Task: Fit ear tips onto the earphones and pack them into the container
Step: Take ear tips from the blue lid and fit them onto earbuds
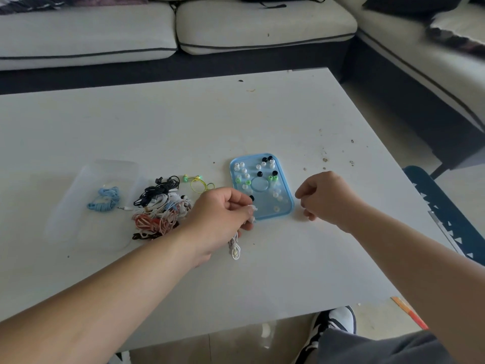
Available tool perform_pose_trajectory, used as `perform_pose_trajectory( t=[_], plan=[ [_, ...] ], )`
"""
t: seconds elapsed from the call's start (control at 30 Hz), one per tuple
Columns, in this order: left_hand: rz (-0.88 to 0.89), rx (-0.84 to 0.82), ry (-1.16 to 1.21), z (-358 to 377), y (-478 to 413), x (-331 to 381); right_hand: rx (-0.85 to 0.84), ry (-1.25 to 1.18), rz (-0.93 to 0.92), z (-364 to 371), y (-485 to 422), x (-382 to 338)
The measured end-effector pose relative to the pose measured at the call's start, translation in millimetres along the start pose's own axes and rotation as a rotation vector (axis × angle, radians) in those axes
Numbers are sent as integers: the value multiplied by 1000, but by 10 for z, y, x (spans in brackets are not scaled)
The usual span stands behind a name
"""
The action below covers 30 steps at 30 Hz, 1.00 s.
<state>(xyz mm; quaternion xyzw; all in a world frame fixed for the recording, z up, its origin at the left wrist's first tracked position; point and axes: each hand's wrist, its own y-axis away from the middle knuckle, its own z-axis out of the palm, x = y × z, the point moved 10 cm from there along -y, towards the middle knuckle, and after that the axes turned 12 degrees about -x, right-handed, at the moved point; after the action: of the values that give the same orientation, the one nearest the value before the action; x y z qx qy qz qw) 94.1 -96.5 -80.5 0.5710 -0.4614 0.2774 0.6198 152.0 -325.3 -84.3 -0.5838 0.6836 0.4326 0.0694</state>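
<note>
Starting at the left of the white table (183, 122): clear container (76, 222) with a coil of blue earphones (105, 200) inside. Just right of it, a tangled pile of earphones (160, 206) in black, white and pink. Beyond the pile, toward the far side, yellow-green earphones (198, 183) lying loose. Next, left hand (223, 210), thumb and fingers pinched on white earphones (235, 248), buds at the fingertips, cable drooping in a loop onto the table near the wrist. Touching that hand's fingertips, the near-left corner of a blue tray (267, 209) scattered with white, black and green ear tips (274, 178). Right of the tray, right hand (326, 197) raised, fingers curled under; cannot tell whether holding anything.
</note>
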Motion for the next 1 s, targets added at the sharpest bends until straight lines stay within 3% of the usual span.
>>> perform_pose_trajectory(
  t=[0.37, 0.57, 0.73, 0.87, 1.0],
  plan=[
    [-33, -10, 57, 19, -34, -71, 6, 46, -153, 175, -50, -186],
    [1, -8, 110, -44, -16, 13, -37, 66, -103, 143, 8, -182],
    [61, -1, 168, -137, 38, 131, -38, -254, -121, -48, 189, -343],
    [136, 10, 208, -266, 116, 307, -159, -547, -229, -6, 330, -661],
    [177, 15, 261, -376, 193, 387, -294, -681, -305, 156, 424, -923]
  ],
)
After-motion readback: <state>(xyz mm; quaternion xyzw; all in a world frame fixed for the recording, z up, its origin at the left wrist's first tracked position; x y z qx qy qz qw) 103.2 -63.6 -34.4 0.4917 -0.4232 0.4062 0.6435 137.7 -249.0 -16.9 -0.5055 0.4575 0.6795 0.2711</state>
